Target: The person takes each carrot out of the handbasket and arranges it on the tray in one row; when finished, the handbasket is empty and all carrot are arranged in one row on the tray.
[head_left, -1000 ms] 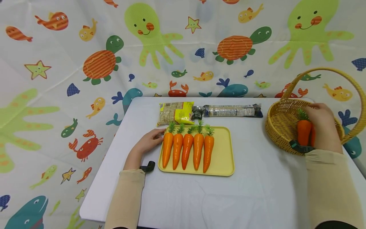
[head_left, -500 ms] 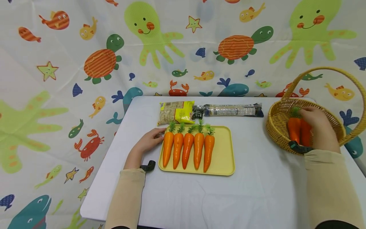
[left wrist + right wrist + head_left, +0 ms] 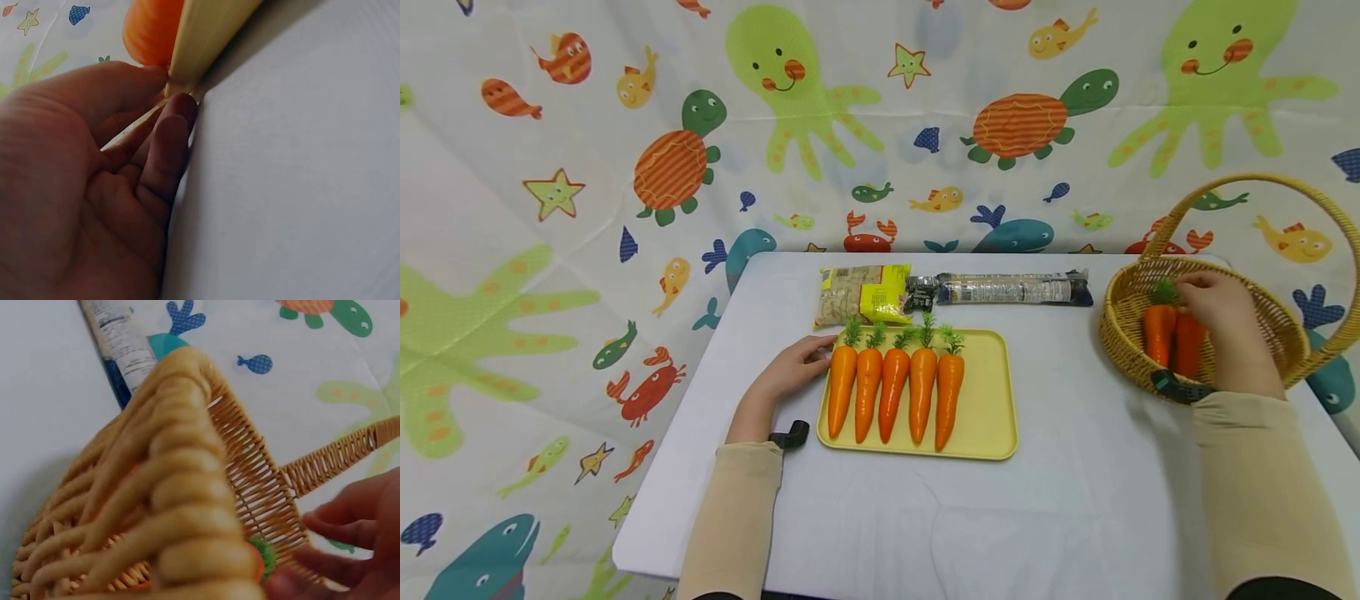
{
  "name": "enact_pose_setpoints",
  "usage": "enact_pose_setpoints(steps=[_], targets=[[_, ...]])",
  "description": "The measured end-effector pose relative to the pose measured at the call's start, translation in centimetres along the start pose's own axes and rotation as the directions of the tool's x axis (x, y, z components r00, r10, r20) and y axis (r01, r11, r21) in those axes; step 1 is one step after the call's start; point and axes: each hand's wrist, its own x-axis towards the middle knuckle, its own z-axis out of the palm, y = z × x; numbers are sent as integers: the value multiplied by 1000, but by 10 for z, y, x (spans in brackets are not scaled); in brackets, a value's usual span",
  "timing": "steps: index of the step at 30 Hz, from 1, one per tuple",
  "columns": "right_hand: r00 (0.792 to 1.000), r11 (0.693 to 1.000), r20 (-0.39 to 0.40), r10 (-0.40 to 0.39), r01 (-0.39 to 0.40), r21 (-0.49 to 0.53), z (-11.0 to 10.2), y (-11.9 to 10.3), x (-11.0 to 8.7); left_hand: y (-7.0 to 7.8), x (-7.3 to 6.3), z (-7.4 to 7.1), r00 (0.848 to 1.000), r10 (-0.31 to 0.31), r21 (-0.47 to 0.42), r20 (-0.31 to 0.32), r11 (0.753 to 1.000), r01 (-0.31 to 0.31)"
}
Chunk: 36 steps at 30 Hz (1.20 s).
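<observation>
At the left edge of the yellow tray (image 3: 985, 400), my left hand (image 3: 790, 371) pinches the rim, thumb above and fingers low against its side in the left wrist view. Several orange carrots (image 3: 892, 396) with green tops lie side by side on the tray. My right hand (image 3: 1225, 312) reaches into the wicker basket (image 3: 1120, 346) at the right. Its fingers are bent down over the top of a carrot (image 3: 1187, 342), which the hand covers. Another carrot (image 3: 1159, 333) leans just left of it, its green top (image 3: 267, 556) by my fingertips in the right wrist view.
Behind the tray lie a yellow-and-clear bag (image 3: 865, 296) and a long dark packet (image 3: 1011, 288). The basket's tall handle (image 3: 1270, 179) arches over my right hand. A printed sea-animal cloth (image 3: 917, 108) hangs behind the white table (image 3: 1060, 500).
My right hand has shifted left inside the basket, and both carrots there have moved left with it. My left hand and the tray have stayed put.
</observation>
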Motion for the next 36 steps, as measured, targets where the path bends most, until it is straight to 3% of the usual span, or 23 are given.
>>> enact_pose_setpoints(steps=[7, 12, 16, 21, 36], targets=[[988, 999, 145, -44, 43, 11, 2, 7, 9, 0, 0, 0, 1000, 8, 3, -2, 1000, -8], [958, 993, 264, -109, 118, -20, 7, 13, 13, 0, 0, 0, 1000, 4, 4, 6, 1000, -4], [940, 995, 327, -98, 86, 50, 12, 16, 14, 0, 0, 0, 1000, -1, 1, 9, 1000, 1], [924, 996, 375, -76, 53, 72, 14, 16, 14, 1, 0, 0, 1000, -3, 2, 3, 1000, 3], [904, 996, 422, -72, 44, 75, 18, 18, 15, 3, -1, -1, 1000, -8, -8, 9, 1000, 8]])
